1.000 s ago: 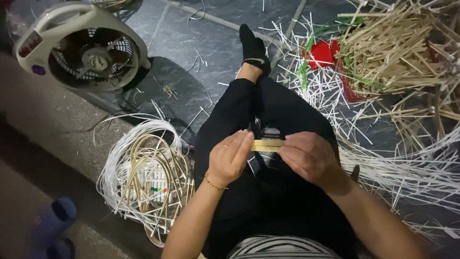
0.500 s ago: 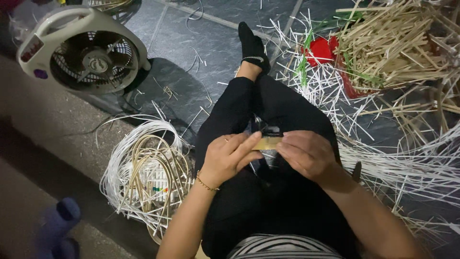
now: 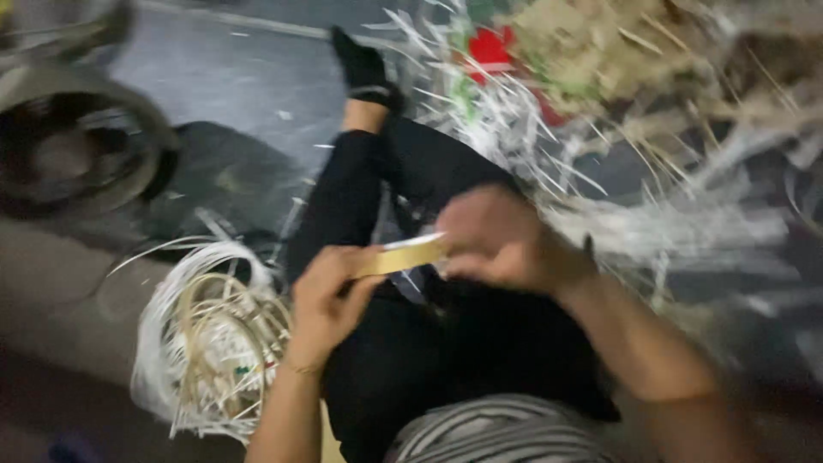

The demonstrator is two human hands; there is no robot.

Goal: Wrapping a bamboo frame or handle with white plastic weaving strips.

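Hands meet over our lap: our left hand and right hand each close on one end of the flat tan bamboo strip. We judge trimming underway; next, a steady grip.

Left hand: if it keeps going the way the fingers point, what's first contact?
Likely the right hand. The left hand points up-right along the tan flat strip that both hold, and that strip ends in the other hand. The picture is blurred, so depth is uncertain.
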